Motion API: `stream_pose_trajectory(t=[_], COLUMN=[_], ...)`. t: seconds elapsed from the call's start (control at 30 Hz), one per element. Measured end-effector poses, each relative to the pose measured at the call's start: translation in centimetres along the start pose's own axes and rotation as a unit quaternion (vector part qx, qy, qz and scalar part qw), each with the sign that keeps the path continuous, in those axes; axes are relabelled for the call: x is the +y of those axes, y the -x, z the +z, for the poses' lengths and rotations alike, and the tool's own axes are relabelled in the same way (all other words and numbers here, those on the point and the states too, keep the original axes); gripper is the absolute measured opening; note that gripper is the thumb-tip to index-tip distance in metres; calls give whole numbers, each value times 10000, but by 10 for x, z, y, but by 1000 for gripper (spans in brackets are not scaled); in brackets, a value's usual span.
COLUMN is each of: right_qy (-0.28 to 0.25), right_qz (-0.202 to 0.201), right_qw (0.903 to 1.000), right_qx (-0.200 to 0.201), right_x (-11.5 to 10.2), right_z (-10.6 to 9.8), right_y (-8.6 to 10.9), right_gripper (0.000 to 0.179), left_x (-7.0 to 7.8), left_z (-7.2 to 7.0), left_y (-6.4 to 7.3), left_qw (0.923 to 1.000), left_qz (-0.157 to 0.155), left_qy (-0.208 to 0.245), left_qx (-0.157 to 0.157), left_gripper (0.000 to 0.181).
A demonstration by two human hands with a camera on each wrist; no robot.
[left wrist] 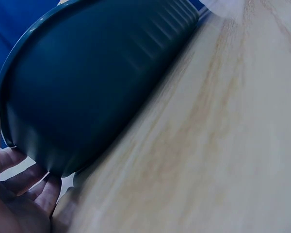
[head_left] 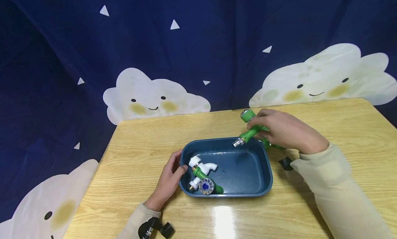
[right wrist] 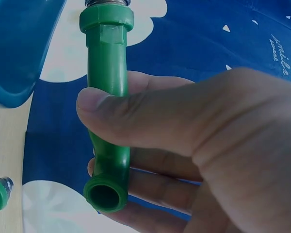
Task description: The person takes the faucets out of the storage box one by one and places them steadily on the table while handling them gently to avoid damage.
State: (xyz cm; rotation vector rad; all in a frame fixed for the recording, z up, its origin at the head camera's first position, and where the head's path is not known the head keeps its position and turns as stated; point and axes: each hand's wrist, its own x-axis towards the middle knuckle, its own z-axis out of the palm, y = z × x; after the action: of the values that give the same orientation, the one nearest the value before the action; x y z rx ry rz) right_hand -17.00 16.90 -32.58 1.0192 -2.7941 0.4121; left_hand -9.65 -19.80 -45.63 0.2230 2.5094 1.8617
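Green plastic shines in the right hand (head_left: pixel 283 128), which holds a tap, the green tap (head_left: pixel 251 131), with the thumb on one side and fingers behind. Seen from the head, this tap sits at 1 o'clock from the middle of the blue tub (head_left: pixel 245 168). Its long body slants, with the metal tip (head_left: pixel 238 142) pointing to 8 o'clock, in over the tub. Its knob (head_left: pixel 247 115) sticks up toward 11 o'clock. The right wrist view shows the round hole of its spout (right wrist: pixel 111 167).

The left hand (head_left: pixel 171 173) holds the tub's 9 o'clock end, thumb at the rim and fingers outside. From there, the held tap is well apart, toward 2 o'clock, so the right hand is the near one.

The tub lies long from 9 to 3 o'clock on the bench (head_left: pixel 139 146). Inside, toward 8 o'clock, a second green tap (head_left: pixel 218 189) lies across a white tap (head_left: pixel 212 166). The 3 o'clock half has bare floor. Another green piece (head_left: pixel 266 143) sits near the tub's 2 o'clock corner, partly hidden by the right hand.
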Motion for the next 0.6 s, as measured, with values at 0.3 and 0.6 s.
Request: stream_pose_trajectory(t=[0.3,0.6], right_qy=[-90,-106], right_qz=[223,309], right_qw=[9997,9994], right_qx=[-52,-136], right_x=[7,10], right_z=[-1,-2], right_y=[0,0], right_gripper=[26,27], left_x=[0,2], left_z=[0,0], left_y=[0,1], left_qw=[10000,10000], left_qz=[-9,-32], left_qy=[5,63], left_qx=[-18,-58], left_gripper=[49,47])
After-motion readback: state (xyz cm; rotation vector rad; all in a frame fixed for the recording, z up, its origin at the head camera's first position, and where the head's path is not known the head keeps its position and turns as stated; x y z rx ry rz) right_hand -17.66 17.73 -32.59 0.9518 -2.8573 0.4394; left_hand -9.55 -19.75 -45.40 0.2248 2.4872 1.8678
